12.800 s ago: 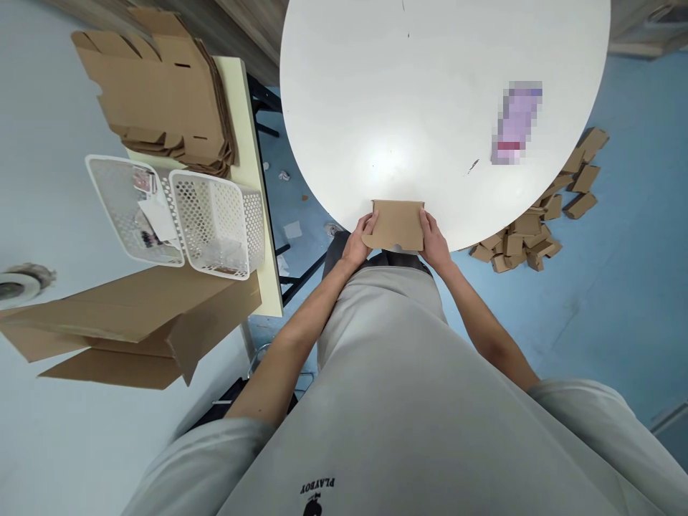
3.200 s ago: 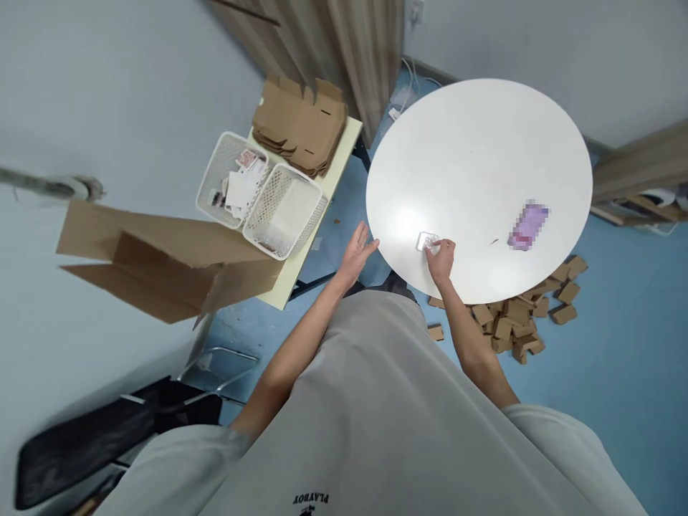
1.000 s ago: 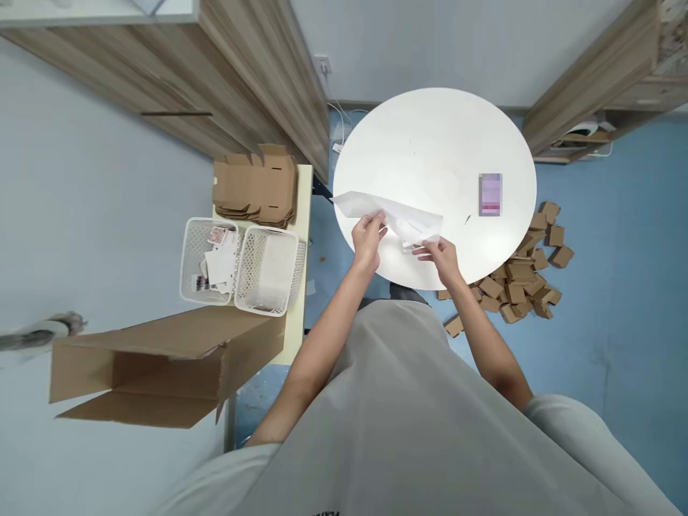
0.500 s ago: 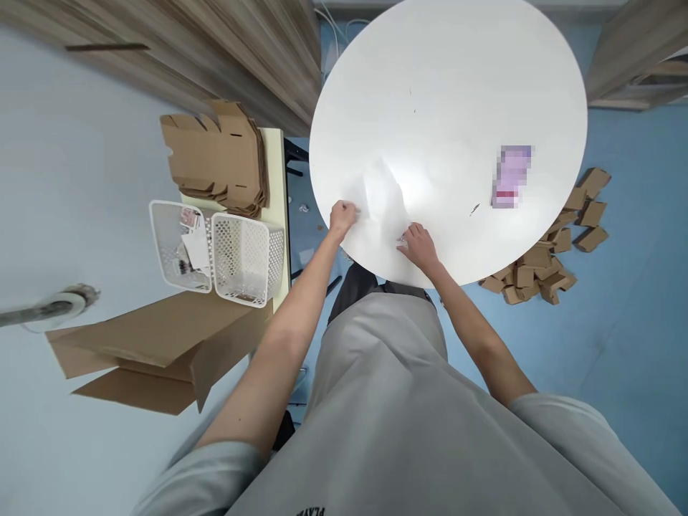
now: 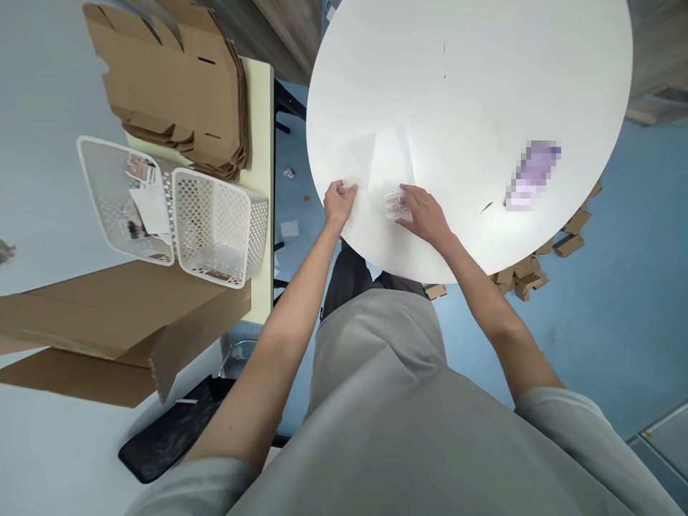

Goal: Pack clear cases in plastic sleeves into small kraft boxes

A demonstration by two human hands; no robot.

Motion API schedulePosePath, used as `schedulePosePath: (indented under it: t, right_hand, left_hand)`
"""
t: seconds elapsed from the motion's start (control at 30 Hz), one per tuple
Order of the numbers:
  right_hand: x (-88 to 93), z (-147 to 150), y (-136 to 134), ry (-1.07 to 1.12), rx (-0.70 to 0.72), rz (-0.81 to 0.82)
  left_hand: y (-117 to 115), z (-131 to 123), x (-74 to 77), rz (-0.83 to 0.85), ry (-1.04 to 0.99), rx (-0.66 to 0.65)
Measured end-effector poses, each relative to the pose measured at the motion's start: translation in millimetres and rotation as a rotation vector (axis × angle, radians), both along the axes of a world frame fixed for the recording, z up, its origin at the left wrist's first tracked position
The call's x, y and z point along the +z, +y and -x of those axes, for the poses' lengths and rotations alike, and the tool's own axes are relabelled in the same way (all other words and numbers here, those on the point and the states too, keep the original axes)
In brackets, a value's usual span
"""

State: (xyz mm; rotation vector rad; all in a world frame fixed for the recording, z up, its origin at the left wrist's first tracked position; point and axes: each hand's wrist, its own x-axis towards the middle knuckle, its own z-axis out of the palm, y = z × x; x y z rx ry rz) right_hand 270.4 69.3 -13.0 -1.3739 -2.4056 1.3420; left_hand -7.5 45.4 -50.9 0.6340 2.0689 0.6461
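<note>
A white sheet of paper [image 5: 376,161] lies flat on the round white table [image 5: 484,86] near its front edge. My left hand [image 5: 338,201] is closed in a pinch on the sheet's near left corner. My right hand [image 5: 424,211] rests on a small clear plastic case [image 5: 398,206] that sits on the sheet; its fingers are laid over the case's right side.
A blurred purple object [image 5: 532,175] lies on the table's right side. Small folded cardboard boxes [image 5: 537,276] litter the blue floor. To the left, a side table holds flat cardboard blanks [image 5: 172,79] and two white baskets [image 5: 209,229]. A large open carton [image 5: 107,322] stands below them.
The paper, held up a second ago, now lies flat on the table. My right hand has moved the clear case onto the sheet. The camera has tipped down and closer.
</note>
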Motion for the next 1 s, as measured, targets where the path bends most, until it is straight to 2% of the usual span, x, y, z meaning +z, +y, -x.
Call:
schedulePosePath:
  t: [0.1,0.2,0.33,0.47,0.57,0.7,0.9,1.0]
  right_hand:
    - [-12.3,7.1,8.3,-0.063,0.089,0.038]
    - [-18.0,4.7,1.3,-0.086,0.092,0.023]
    - [-20.9,7.0,-16.3,-0.083,0.020,0.001]
    - [-25.1,11.4,-20.1,-0.036,-0.027,0.016]
    - [-26.8,7.6,-16.0,-0.003,-0.029,0.042]
    - [-25.5,-5.8,-18.3,-0.012,-0.132,0.054]
    - [-29.4,-4.7,-31.6,-0.087,-0.413,-0.001]
    - [-34.0,6.9,-33.4,-0.119,-0.506,0.013]
  left_hand:
    - [-29.1,-12.5,3.9,0.085,0.008,0.004]
    - [-43.2,-19.7,9.3,0.049,-0.069,0.000]
    - [-38.1,-28.9,27.3,-0.079,-0.114,-0.073]
    - [-23.6,-60.4,42.0,-0.100,-0.193,-0.193]
    - [-17.1,-93.3,37.1,-0.117,-0.262,-0.237]
    - [-16.9,-122.3,22.6,-0.154,-0.335,-0.165]
    - [-22.4,-123.3,21.8,-0.110,-0.466,-0.037]
    - [-27.8,-116.2,22.4,-0.116,-0.288,0.013]
